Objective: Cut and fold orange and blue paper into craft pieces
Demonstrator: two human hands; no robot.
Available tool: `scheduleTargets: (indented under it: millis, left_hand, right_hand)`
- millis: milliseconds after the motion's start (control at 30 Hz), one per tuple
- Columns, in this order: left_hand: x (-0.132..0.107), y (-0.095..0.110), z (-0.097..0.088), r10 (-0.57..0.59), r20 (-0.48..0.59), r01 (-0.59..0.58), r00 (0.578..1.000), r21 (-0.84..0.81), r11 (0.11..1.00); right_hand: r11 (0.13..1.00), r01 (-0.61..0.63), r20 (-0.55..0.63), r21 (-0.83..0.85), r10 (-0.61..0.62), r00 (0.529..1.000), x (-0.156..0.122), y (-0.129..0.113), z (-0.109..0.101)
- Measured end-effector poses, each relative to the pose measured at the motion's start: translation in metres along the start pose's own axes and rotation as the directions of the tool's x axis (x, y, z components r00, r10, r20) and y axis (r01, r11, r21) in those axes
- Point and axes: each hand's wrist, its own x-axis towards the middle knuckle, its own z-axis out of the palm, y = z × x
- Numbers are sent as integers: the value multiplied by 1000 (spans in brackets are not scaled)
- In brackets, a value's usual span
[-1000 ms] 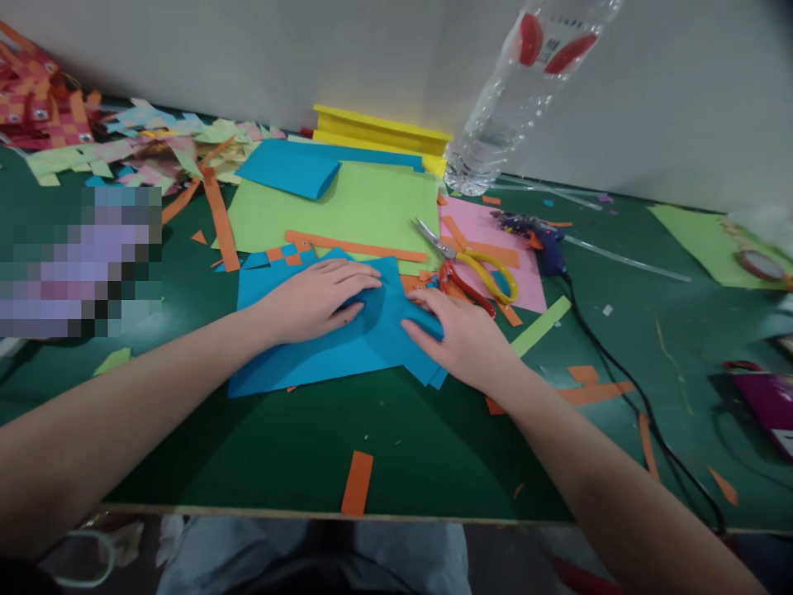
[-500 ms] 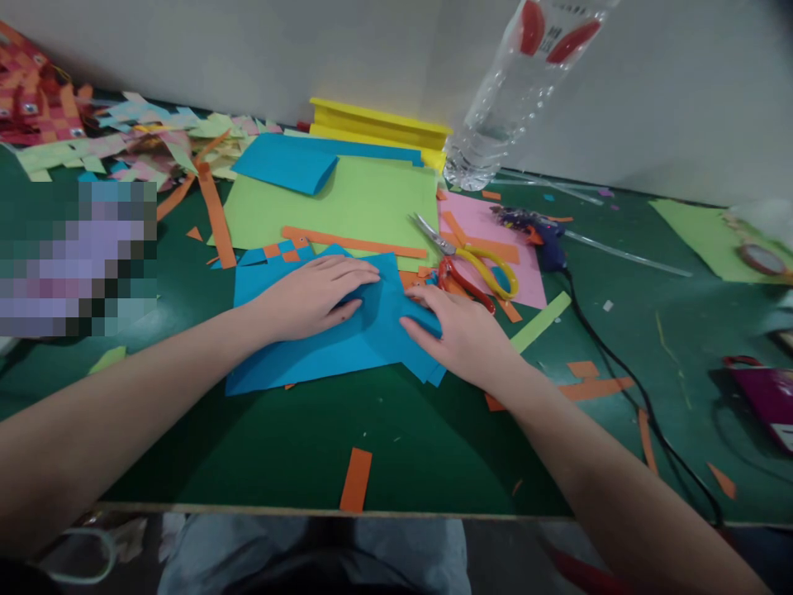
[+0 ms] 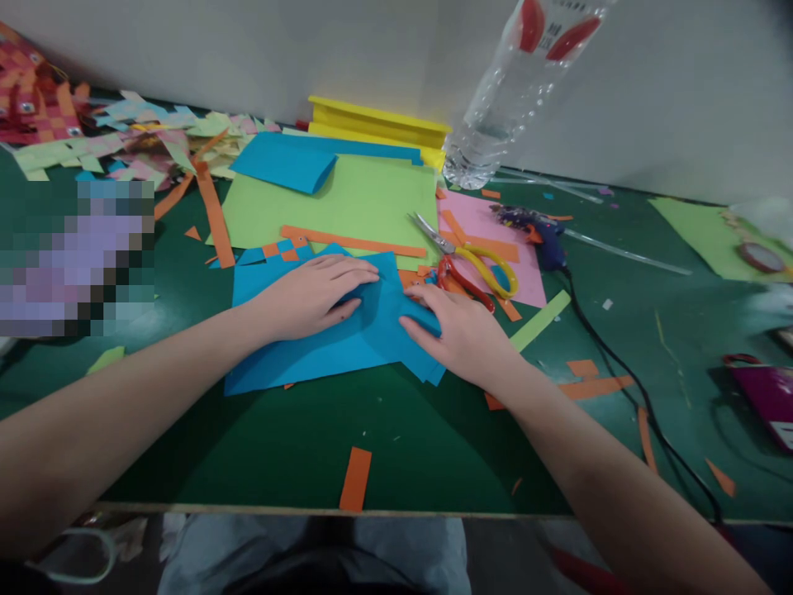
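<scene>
My left hand point(image 3: 319, 297) lies on a sheet of blue paper point(image 3: 297, 364), fingers stretched out and thumb apart. To its right, my right hand point(image 3: 464, 330) rests on more blue paper pieces point(image 3: 424, 368), with thumb and forefinger spread; its other fingers are partly hidden. Just beyond the right hand lie scissors point(image 3: 474, 263) with one yellow and one red handle, blades apart. A woven blue-and-orange paper piece point(image 3: 282, 250) shows past the far edge of the blue sheet. Orange scraps and part of another small paper piece lie close to the right fingertips.
Behind are green paper point(image 3: 377, 194), folded blue paper point(image 3: 285, 161) and yellow folded card point(image 3: 377, 121). A clear bottle point(image 3: 489, 124) stands near the wall. At right, a glue gun point(image 3: 542, 235) trails its black cord point(image 3: 600, 347). Paper scraps point(image 3: 142, 136) pile at far left.
</scene>
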Motion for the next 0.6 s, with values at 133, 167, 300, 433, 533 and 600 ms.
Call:
scheduleTargets:
  millis: [133,167,300,433,533,600]
  left_hand:
    - [0,0,0,0,-2,0,1000,-13,1000]
    - [-1,0,0,-2,0,2,1000,-14,1000]
    - [-1,0,0,-5,5,5,1000,-16,1000]
    - [0,0,0,6,-4,-6,1000,-12,1000]
    - [0,-1,0,10,-5,-10,1000,-7,1000]
    - [0,-1,0,9,-4,-9,1000,-10,1000]
  right_hand:
    - [1000,-2,-2,9,2,1000,0,0,0]
    - [1000,-3,-1,10,3,1000,0,0,-1]
    - [1000,-7,13,2,7,1000,0,-1,-1]
    - [1000,-11,10,-11,11,1000,0,-1,-1]
    - [1000,-9,9,-9,9,1000,0,-1,-1]
    - [1000,-4,7,-8,4,1000,0,-1,-1]
